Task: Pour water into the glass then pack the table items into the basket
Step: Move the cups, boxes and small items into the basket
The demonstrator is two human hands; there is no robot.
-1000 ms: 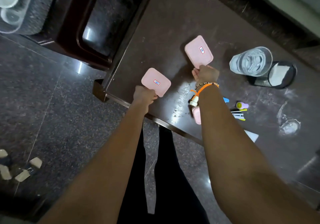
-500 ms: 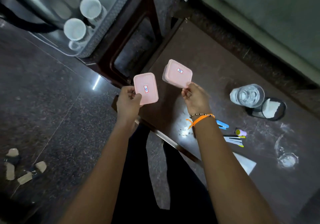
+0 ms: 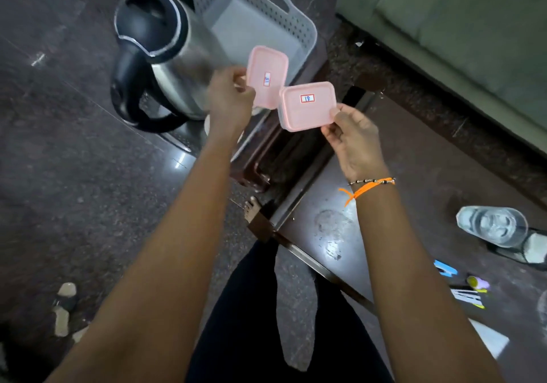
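From the head camera, the left hand [image 3: 229, 101] pinches one pink box [image 3: 267, 76] by its left edge, tilted on end, in front of the grey basket [image 3: 299, 24]. The right hand [image 3: 353, 140] pinches a second pink box [image 3: 307, 106] at its right corner, the two boxes touching. A kettle [image 3: 157, 57] stands left of the basket. The full glass [image 3: 492, 228] sits far right on the table [image 3: 420, 157].

Single head-worn wide-angle view, looking steeply down and forward along both outstretched arms, close above the desk [image 3: 414, 175] corner at lower right, floor [image 3: 74, 175] filling the left, basket [image 3: 299, 27] and kettle [image 3: 165, 57] toward the top, no second view.
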